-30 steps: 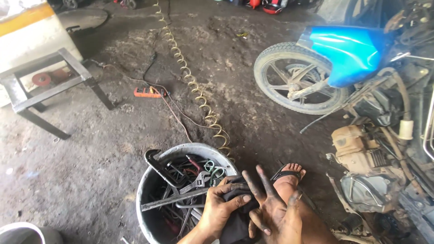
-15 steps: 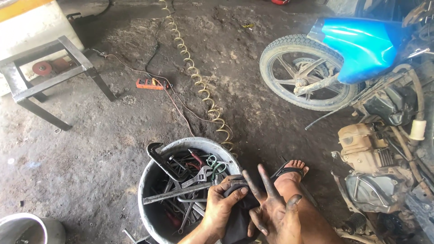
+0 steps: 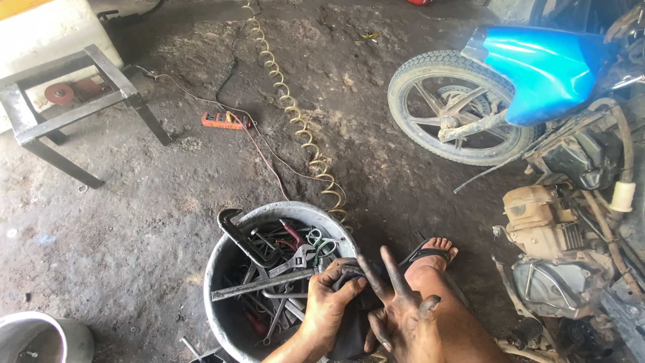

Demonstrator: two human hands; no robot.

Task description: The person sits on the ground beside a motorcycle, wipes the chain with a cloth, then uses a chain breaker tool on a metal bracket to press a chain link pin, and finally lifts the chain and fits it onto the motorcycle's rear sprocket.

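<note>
My left hand (image 3: 331, 311) grips a dark, greasy rag (image 3: 349, 329) and presses it against my right hand (image 3: 398, 312). The right hand's fingers are spread apart, blackened with grease, with the rag lying against its palm side. Both hands hover over my right knee, just right of a round metal bucket (image 3: 232, 250) full of several wrenches, pliers and an adjustable spanner (image 3: 294, 259). My sandalled foot (image 3: 431, 255) rests on the dirt floor beyond the hands.
A stripped motorcycle with a blue fender (image 3: 541, 70), front wheel (image 3: 451, 111) and exposed engine (image 3: 547, 232) fills the right side. A coiled air hose (image 3: 295, 121) runs across the floor. An orange power strip (image 3: 226, 120), a metal stand (image 3: 64, 111) and another bucket (image 3: 37, 336) lie left.
The view has drifted slightly, shifting the scene down and to the right. My left hand keeps rubbing the rag over the spread right hand; both stay by the bucket.
</note>
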